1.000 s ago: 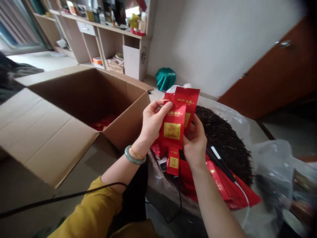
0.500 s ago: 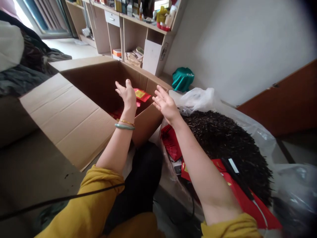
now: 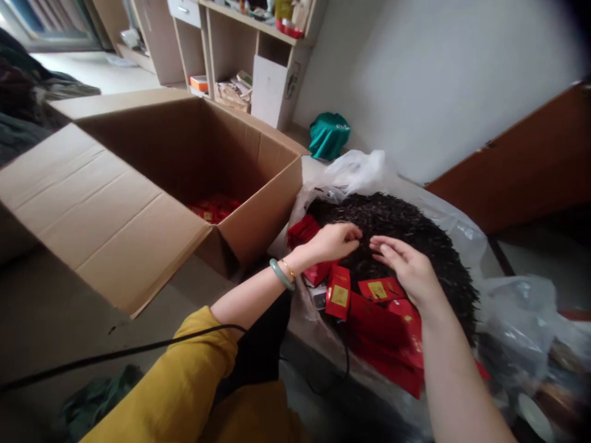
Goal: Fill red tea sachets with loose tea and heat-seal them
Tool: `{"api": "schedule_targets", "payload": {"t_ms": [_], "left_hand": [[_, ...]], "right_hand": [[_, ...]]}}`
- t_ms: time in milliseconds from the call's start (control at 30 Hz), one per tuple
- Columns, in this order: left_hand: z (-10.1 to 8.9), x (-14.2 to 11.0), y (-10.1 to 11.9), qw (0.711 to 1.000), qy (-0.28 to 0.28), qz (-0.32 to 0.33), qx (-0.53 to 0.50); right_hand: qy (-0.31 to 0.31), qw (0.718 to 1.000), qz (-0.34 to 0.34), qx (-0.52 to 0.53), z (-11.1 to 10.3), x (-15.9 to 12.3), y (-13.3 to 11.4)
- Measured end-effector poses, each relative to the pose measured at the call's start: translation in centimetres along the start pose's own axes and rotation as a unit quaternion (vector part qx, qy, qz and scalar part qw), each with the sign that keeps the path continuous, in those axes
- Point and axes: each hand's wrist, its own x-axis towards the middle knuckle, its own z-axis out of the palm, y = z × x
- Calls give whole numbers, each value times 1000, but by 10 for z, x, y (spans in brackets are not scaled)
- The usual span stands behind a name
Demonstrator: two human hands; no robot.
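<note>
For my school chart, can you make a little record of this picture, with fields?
Left hand: curled, holding no packet, over dark tea leaves
Right hand: open, over the leaves
Nearby: red packets on the plastic sheet
Box: open cardboard box, with red packets inside
Behind: wooden shelves

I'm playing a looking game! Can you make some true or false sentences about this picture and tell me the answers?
Red packets lie in the cardboard box. True.

The left hand holds a red packet. False: it shows nothing in its fingers, and it is over the dark tea leaves.

A green bangle is on the left wrist. True.

The right hand is inside the cardboard box. False: it is outside the box, over the dark tea leaves.
</note>
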Motion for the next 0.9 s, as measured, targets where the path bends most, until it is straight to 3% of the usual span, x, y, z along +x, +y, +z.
{"api": "schedule_targets", "payload": {"t_ms": [67,167,300,400,600,700,800,900], "left_hand": [[26,-1,6,993,-101,23,50],[62,4,10,978,-170,45,112],[103,16,7,954,-221,66,190],[121,23,0,939,-238,71,238],[133,29,-13,928,-239,58,281],[131,32,-12,926,-241,61,285],[119,36,-7,914,-254,39,314],[98,39,-2,882,-294,7,368]], "right_hand": [[18,998,29,-45,-33,-19,27],[24,994,45,-97,-65,-43,61],[30,989,7,-146,-77,-55,89],[26,982,-27,-184,-78,-51,97],[26,966,-55,-250,-80,-38,93],[15,945,-23,-326,-81,-37,92],[5,908,44,-416,-80,-40,94],[-10,885,72,-459,-77,-41,96]]}}
